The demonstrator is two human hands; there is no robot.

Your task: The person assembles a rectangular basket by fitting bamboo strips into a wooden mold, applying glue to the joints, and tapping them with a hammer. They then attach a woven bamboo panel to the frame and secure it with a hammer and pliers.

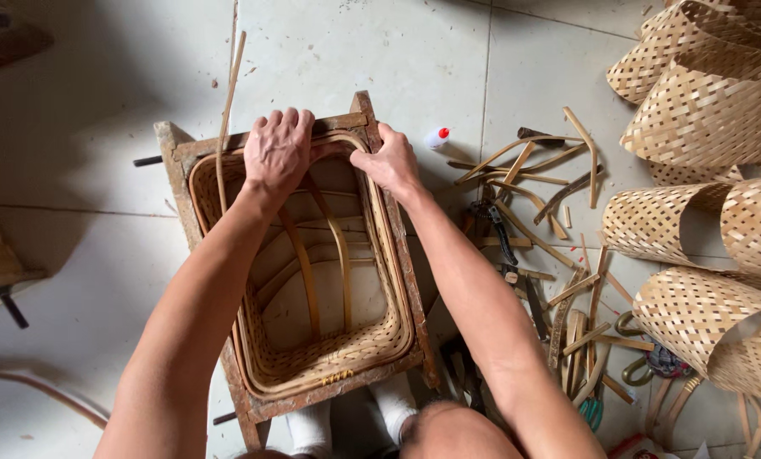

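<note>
A woven bamboo basket [338,361] sits inside a rough wooden frame [175,157] on the tiled floor. My left hand [277,151] presses down on the far rim of the basket, fingers curled over the frame's top bar. At the far right corner my right hand [389,161] pinches the basket's rim strip. Two curved bamboo ribs [342,255] run across the inside of the basket. A long thin bamboo strip [227,102] sticks up from the rim by my left hand.
Bamboo offcuts [525,183] and hand tools [499,238] litter the floor to the right. Woven bamboo sheets [703,110] are piled at the far right. A small white bottle with a red cap [436,137] stands behind the frame. My white-socked feet [312,429] brace the frame's near side.
</note>
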